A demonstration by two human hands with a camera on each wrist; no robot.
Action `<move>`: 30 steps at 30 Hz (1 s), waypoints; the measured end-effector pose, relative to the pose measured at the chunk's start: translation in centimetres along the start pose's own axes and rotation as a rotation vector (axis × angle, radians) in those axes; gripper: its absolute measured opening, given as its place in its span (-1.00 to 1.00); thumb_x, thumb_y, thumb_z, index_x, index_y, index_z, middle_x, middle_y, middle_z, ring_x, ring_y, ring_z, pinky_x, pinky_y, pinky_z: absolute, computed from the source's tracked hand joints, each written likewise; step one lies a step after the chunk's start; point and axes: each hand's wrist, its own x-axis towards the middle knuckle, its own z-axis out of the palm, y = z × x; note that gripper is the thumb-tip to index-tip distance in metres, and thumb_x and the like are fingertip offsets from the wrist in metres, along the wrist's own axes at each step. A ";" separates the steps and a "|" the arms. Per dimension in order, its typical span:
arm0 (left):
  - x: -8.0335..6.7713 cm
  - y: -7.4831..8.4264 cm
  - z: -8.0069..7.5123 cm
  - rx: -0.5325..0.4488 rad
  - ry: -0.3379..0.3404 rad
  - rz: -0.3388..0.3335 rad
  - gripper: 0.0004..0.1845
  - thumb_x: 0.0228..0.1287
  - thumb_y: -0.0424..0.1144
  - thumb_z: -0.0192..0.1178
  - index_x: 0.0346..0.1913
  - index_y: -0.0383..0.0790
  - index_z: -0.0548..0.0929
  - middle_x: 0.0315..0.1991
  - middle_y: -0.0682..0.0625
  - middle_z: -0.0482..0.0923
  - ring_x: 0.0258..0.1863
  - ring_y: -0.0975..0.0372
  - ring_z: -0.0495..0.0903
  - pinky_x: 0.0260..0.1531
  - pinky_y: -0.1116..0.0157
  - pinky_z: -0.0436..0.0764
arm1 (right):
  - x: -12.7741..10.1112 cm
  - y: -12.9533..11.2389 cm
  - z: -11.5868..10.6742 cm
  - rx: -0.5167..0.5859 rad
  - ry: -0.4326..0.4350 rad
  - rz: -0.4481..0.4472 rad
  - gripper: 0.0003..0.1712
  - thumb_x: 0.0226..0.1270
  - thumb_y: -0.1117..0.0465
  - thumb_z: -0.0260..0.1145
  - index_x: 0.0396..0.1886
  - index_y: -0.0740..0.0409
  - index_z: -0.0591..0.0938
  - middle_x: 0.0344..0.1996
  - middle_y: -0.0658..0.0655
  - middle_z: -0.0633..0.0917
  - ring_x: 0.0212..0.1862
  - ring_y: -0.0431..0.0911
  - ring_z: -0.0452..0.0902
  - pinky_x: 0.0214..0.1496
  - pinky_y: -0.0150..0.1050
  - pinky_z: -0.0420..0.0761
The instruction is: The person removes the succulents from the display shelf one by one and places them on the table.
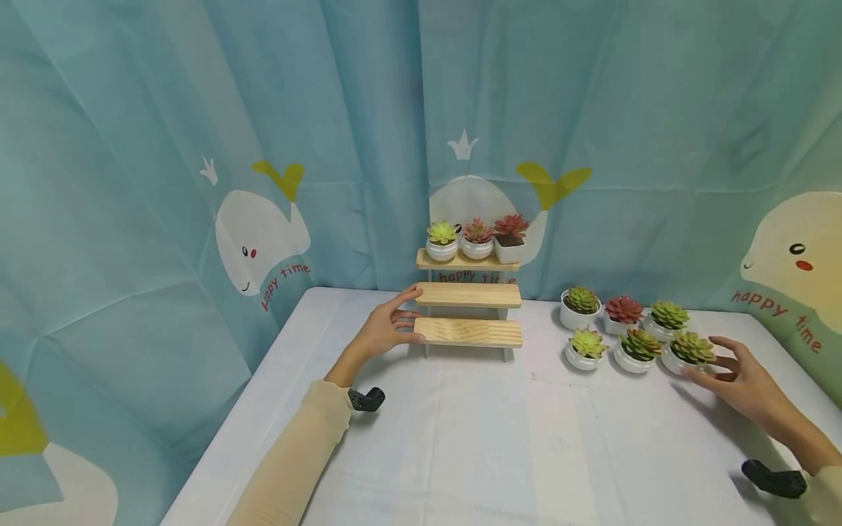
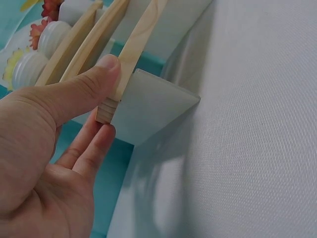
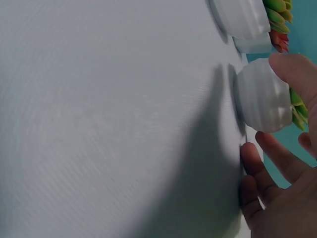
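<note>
One ribbed white pot (image 3: pixel 261 96), green succulent, at right hand (image 1: pixel 746 380).

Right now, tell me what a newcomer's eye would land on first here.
The wooden stand at the table's back middle, with three potted succulents on its top step. The left hand holds the end of its lowest step. To the right, six more pots sit clustered on the table, and the right hand touches the nearest one.

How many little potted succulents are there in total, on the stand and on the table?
9. Three stand on the stand's top shelf. Six sit on the table, and by the right hand.
</note>
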 end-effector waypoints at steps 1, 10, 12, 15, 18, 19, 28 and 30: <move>0.0 0.0 0.0 -0.001 -0.001 0.000 -0.03 0.10 -0.50 0.51 0.58 -0.12 0.30 0.65 0.10 0.01 0.30 -0.03 0.54 0.23 0.13 0.63 | -0.1 0.0 -0.1 0.000 -0.001 -0.004 0.23 0.49 -0.12 0.33 0.57 0.52 -0.26 0.33 0.81 0.08 0.25 0.68 0.20 -0.07 0.34 0.63; 0.0 0.0 0.0 -0.003 -0.009 0.004 -0.02 0.10 -0.50 0.52 0.58 -0.13 0.30 0.66 0.06 0.00 0.30 -0.04 0.54 0.23 0.11 0.64 | -0.7 -0.4 -1.4 -0.015 0.002 -0.069 0.25 0.45 -0.01 0.40 0.60 0.46 -0.30 0.29 0.81 0.20 0.20 0.69 0.28 -0.36 -0.44 0.51; 0.0 0.0 0.0 -0.006 -0.006 -0.001 -0.02 0.09 -0.49 0.52 0.58 -0.10 0.31 0.65 0.09 0.00 0.30 -0.03 0.54 0.23 0.13 0.64 | -0.8 -0.6 -1.7 -0.018 0.011 -0.086 0.25 0.45 0.01 0.41 0.62 0.41 -0.29 0.28 0.80 0.20 0.18 0.70 0.29 -0.40 -0.52 0.46; 0.0 -0.1 0.0 -0.009 -0.004 -0.007 -0.02 0.09 -0.50 0.52 0.58 -0.08 0.32 0.65 0.12 0.01 0.30 -0.02 0.54 0.23 0.13 0.64 | -0.9 -1.2 -2.2 -0.026 0.023 -0.100 0.23 0.45 0.03 0.41 0.62 0.40 -0.29 0.29 0.82 0.16 0.15 0.71 0.27 -0.35 -0.28 0.68; 0.0 -0.1 0.0 -0.009 -0.003 -0.009 -0.02 0.08 -0.50 0.52 0.58 -0.08 0.32 0.65 0.13 0.01 0.30 -0.02 0.54 0.24 0.12 0.63 | -0.8 -1.5 -2.4 -0.009 0.047 -0.134 0.20 0.45 0.09 0.41 0.66 0.29 -0.26 0.30 0.83 0.14 0.12 0.71 0.26 -0.33 -0.07 0.75; 0.0 -0.1 0.0 -0.010 -0.003 -0.009 -0.02 0.08 -0.50 0.52 0.58 -0.08 0.32 0.65 0.13 0.01 0.30 -0.02 0.54 0.24 0.11 0.63 | -0.8 -1.6 -2.5 -0.007 0.055 -0.145 0.19 0.45 0.11 0.41 0.66 0.27 -0.25 0.31 0.83 0.14 0.12 0.72 0.26 -0.33 -0.08 0.75; 0.0 -0.2 0.0 -0.018 -0.006 -0.006 -0.01 0.08 -0.50 0.53 0.58 -0.10 0.32 0.65 0.11 0.01 0.31 -0.05 0.54 0.25 0.05 0.62 | -0.9 -3.0 -3.2 -0.031 0.086 -0.182 0.20 0.45 0.09 0.41 0.70 0.00 -0.28 0.39 0.77 0.14 0.12 0.66 0.29 -0.41 -0.09 0.70; 0.0 -0.1 -0.1 -0.017 -0.004 -0.009 -0.01 0.08 -0.49 0.53 0.58 -0.09 0.32 0.65 0.11 0.01 0.31 -0.05 0.54 0.24 0.06 0.63 | -0.8 -3.3 -3.2 -0.037 0.091 -0.186 0.20 0.45 0.09 0.42 0.71 -0.04 -0.26 0.39 0.75 0.16 0.13 0.65 0.30 -0.40 -0.03 0.70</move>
